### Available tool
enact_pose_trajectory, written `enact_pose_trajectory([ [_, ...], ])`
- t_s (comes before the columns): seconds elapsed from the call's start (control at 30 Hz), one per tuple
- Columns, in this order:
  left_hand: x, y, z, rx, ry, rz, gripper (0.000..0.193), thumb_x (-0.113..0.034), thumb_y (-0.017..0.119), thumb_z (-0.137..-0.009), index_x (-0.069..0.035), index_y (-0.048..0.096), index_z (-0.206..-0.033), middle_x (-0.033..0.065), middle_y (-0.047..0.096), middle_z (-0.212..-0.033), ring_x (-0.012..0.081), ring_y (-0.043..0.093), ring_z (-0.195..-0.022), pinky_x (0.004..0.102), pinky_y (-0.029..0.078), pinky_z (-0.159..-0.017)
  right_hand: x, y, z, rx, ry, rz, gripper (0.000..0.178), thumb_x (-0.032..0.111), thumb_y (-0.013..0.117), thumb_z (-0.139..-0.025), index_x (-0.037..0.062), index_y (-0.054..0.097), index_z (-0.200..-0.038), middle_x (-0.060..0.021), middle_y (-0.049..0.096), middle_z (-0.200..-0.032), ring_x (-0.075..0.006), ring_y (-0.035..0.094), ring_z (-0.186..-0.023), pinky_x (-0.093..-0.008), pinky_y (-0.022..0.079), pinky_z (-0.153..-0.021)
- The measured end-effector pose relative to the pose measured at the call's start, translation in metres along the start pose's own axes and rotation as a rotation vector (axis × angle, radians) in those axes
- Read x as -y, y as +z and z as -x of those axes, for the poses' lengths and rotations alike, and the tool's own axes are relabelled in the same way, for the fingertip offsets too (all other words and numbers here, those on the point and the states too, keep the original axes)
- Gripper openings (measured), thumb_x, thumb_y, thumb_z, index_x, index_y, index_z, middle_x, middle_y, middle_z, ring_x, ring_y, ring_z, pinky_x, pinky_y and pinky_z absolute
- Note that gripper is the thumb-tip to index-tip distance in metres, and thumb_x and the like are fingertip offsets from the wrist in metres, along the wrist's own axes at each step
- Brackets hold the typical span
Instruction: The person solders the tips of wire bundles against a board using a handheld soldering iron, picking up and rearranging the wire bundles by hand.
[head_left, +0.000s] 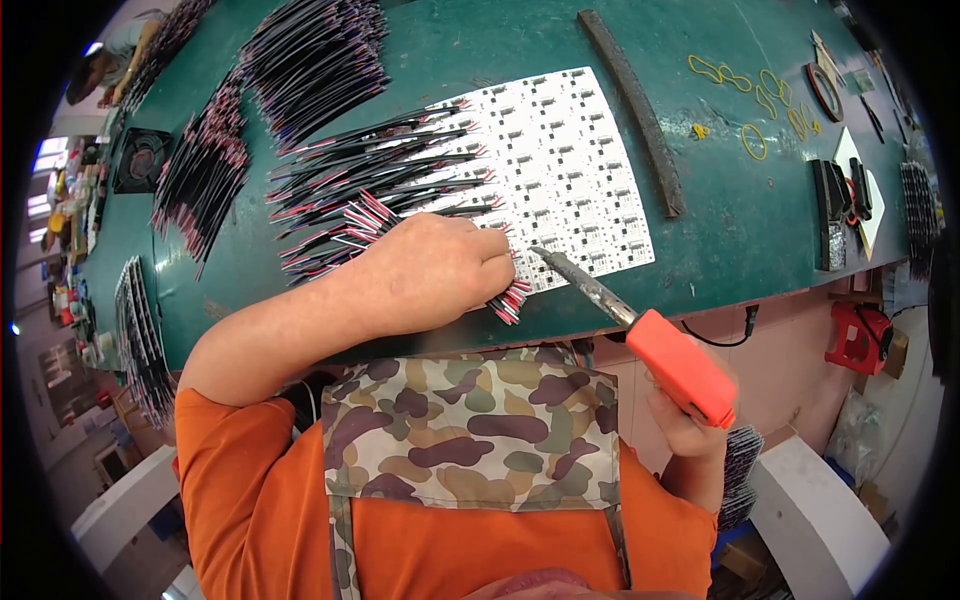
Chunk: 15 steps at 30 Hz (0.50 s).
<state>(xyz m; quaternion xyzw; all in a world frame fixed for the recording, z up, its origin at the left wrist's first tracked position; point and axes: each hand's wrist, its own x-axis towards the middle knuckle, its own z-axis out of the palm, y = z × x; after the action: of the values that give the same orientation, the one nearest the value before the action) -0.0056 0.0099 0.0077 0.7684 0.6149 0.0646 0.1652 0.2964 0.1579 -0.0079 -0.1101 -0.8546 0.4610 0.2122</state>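
A white panel of small circuit boards (572, 150) lies on the green table, with dark chips set in rows over it. Rows of black-sheathed wires with red and white ends (385, 160) run across its left part. My left hand (430, 268) is closed around a bundle of such wires (510, 302), whose ends poke out below the fingers, over the panel's near edge. My right hand (682, 425) grips the red handle of a soldering iron (680, 368). The iron's tip rests at or just above the panel, close to my left fingertips; contact cannot be made out.
Big piles of wires (315, 70) lie at the back left, beside a small black fan (143, 160). A dark metal bar (635, 115) lies right of the panel. Yellow rubber bands (753, 142), a tape roll (824, 92) and a black holder (830, 215) sit farther right.
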Motion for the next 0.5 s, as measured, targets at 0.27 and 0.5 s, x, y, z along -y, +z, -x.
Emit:
enact_pose_trajectory([
  [0.27, 0.0078, -0.0028, -0.0028, 0.001, 0.021, 0.059, 0.009, -0.013, 0.059, -0.080, -0.004, 0.059, -0.080, 0.0090, 0.060, -0.084, 0.0286, 0.065, -0.079, 0.0401, 0.055, -0.067, -0.0041, 0.0021, 0.0058, -0.018, 0.016, -0.076, 0.045, -0.003, 0.073, -0.073, -0.0068, 0.060, -0.116, -0.0193, 0.069, -0.098, -0.0305, 0.069, -0.074, -0.0360, 0.054, -0.067],
  [0.5, 0.0083, -0.0055, -0.0037, 0.034, 0.022, 0.101, 0.009, -0.012, 0.061, -0.078, -0.004, 0.061, -0.081, 0.0087, 0.061, -0.087, 0.0289, 0.064, -0.087, 0.0410, 0.055, -0.070, -0.0045, 0.0037, 0.0075, 0.008, 0.074, -0.136, 0.047, -0.001, 0.073, -0.073, -0.0098, 0.059, -0.117, -0.0198, 0.070, -0.098, -0.0300, 0.069, -0.076, -0.0362, 0.055, -0.069],
])
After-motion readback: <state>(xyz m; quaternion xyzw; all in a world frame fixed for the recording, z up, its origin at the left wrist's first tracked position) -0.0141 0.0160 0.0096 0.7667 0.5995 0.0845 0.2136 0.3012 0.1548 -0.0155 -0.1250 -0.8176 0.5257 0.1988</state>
